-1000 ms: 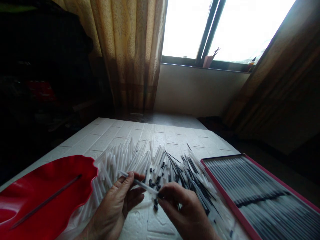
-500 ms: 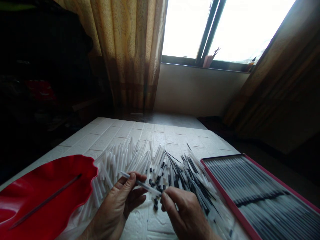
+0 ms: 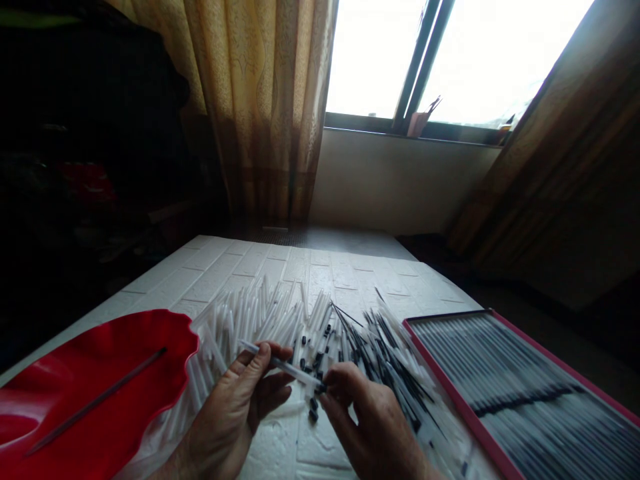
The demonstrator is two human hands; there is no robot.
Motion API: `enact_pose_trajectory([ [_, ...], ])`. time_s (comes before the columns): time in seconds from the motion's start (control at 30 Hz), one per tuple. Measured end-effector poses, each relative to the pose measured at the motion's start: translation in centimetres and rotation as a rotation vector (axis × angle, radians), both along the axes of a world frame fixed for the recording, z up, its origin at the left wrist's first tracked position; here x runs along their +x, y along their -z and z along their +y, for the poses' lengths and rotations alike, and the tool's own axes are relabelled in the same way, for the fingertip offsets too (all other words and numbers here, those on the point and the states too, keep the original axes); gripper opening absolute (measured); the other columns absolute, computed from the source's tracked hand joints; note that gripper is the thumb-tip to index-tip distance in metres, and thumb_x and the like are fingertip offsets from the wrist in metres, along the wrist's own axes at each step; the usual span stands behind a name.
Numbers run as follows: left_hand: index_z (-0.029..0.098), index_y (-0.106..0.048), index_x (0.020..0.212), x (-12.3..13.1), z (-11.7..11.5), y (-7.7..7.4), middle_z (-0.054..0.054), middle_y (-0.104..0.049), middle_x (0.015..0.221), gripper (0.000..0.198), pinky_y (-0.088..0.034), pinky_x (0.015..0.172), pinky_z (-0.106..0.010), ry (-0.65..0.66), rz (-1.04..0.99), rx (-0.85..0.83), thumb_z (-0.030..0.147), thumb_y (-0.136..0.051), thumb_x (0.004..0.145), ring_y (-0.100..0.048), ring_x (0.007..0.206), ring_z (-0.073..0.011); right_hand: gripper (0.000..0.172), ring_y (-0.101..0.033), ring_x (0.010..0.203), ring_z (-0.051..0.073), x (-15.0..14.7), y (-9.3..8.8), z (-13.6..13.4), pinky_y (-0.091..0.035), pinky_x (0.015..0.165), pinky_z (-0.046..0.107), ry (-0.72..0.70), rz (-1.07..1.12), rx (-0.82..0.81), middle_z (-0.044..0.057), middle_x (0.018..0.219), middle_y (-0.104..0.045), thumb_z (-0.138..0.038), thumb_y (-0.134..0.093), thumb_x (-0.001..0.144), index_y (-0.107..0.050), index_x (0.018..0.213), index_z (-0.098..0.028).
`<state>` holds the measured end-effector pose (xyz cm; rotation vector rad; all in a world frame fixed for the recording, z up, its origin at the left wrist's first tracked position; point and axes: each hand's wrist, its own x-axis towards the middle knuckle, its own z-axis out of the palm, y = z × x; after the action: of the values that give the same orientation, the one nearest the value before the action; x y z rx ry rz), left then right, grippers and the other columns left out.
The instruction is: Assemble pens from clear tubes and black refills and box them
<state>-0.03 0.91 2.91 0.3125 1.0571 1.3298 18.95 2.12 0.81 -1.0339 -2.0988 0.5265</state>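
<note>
My left hand (image 3: pixel 245 397) pinches a clear pen barrel (image 3: pixel 293 370) between thumb and fingers, with its other fingers loosely curled. The barrel slants down to the right. At its lower end a small black plug (image 3: pixel 321 387) shows, pinched by the thumb and forefinger of my right hand (image 3: pixel 373 423). How far the plug sits in the barrel cannot be made out. Just beyond the hands lie loose black plugs (image 3: pixel 313 410), a heap of clear barrels (image 3: pixel 245 317) and a pile of dark thin refills (image 3: pixel 357 347).
At left stands a red scalloped dish (image 3: pixel 165 327) with one pen (image 3: pixel 97 401) in it. A pink-edged box (image 3: pixel 450 400) at right holds rows of pens. All rest on a white brick-patterned table (image 3: pixel 345 267), below a window and curtains.
The fingers of my right hand have shifted slightly at the barrel's lower end, and the black plug shows more clearly. My left hand keeps its hold; the view has moved a little.
</note>
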Motion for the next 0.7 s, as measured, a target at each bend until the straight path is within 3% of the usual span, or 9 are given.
enact_pose_trajectory([
  [0.1, 0.016, -0.073, 0.081, -0.08, -0.02, 0.24, -0.002, -0.074, 0.08, 0.016, -0.057, 0.061, -0.021, 0.018, -0.006, 0.008, 0.019, -0.062, 0.091, -0.069, 0.067, -0.0133, 0.008, -0.058, 0.055, 0.011, 0.01, 0.22, 0.02, -0.039, 0.054, 0.018, 0.009, -0.034, 0.058, -0.001, 0.066, -0.061, -0.023, -0.047, 0.091, -0.054, 0.087, -0.02],
  [0.17, 0.017, -0.074, 0.081, -0.11, 0.0, 0.37, -0.001, -0.074, 0.082, 0.008, -0.057, 0.06, -0.021, 0.021, -0.012, 0.021, 0.025, -0.075, 0.081, -0.069, 0.068, -0.0141, 0.018, -0.058, 0.055, 0.011, -0.02, 0.17, 0.0, -0.038, 0.054, 0.019, 0.006, -0.059, 0.073, -0.001, 0.064, -0.06, -0.025, -0.045, 0.093, -0.055, 0.079, -0.02],
  [0.27, 0.018, -0.074, 0.079, -0.09, 0.07, 0.46, -0.001, -0.074, 0.081, 0.029, -0.057, 0.059, -0.021, 0.037, -0.007, 0.036, 0.034, -0.09, 0.06, -0.069, 0.068, -0.015, 0.033, -0.056, 0.05, 0.01, -0.1, 0.05, -0.03, -0.036, 0.052, 0.018, 0.008, -0.057, 0.074, -0.001, 0.058, -0.058, -0.027, -0.038, 0.097, -0.054, 0.069, -0.02],
  [0.37, 0.018, -0.075, 0.079, -0.04, 0.09, 0.46, 0.0, -0.074, 0.081, 0.039, -0.057, 0.06, -0.021, 0.052, -0.013, 0.039, 0.038, -0.093, 0.051, -0.07, 0.07, -0.0161, 0.038, -0.057, 0.049, 0.01, -0.1, 0.02, -0.01, -0.036, 0.051, 0.018, -0.004, -0.061, 0.046, -0.001, 0.056, -0.058, -0.029, -0.033, 0.098, -0.053, 0.067, -0.02],
  [0.43, 0.018, -0.074, 0.08, -0.04, 0.08, 0.43, -0.001, -0.074, 0.084, 0.037, -0.058, 0.061, -0.022, 0.04, -0.022, 0.037, 0.036, -0.093, 0.053, -0.07, 0.071, -0.0168, 0.029, -0.06, 0.053, 0.01, -0.06, 0.04, 0.01, -0.038, 0.052, 0.018, -0.019, -0.073, 0.021, -0.001, 0.062, -0.062, -0.029, -0.037, 0.097, -0.056, 0.077, -0.02],
  [0.53, 0.017, -0.074, 0.082, -0.07, 0.09, 0.37, -0.002, -0.074, 0.084, 0.022, -0.058, 0.061, -0.023, 0.017, -0.017, 0.038, 0.029, -0.086, 0.067, -0.07, 0.07, -0.0162, 0.009, -0.061, 0.053, 0.01, -0.08, 0.12, -0.01, -0.039, 0.052, 0.018, 0.003, -0.042, 0.047, -0.002, 0.067, -0.066, -0.025, -0.049, 0.09, -0.052, 0.096, -0.019],
  [0.63, 0.016, -0.073, 0.082, -0.09, 0.18, 0.26, -0.002, -0.074, 0.083, 0.005, -0.058, 0.061, -0.023, 0.001, -0.005, 0.028, 0.021, -0.075, 0.08, -0.07, 0.068, -0.0148, 0.007, -0.059, 0.049, 0.01, -0.17, 0.26, -0.02, -0.039, 0.05, 0.017, 0.031, -0.005, 0.117, -0.004, 0.064, -0.064, -0.02, -0.05, 0.088, -0.049, 0.095, -0.02],
  [0.7, 0.017, -0.073, 0.081, -0.07, 0.23, 0.19, -0.002, -0.074, 0.082, 0.004, -0.058, 0.06, -0.023, -0.002, -0.001, 0.02, 0.02, -0.074, 0.08, -0.07, 0.067, -0.0144, 0.003, -0.058, 0.049, 0.009, -0.16, 0.3, 0.0, -0.038, 0.05, 0.017, 0.036, 0.002, 0.151, -0.004, 0.063, -0.063, -0.02, -0.049, 0.089, -0.05, 0.091, -0.021],
])
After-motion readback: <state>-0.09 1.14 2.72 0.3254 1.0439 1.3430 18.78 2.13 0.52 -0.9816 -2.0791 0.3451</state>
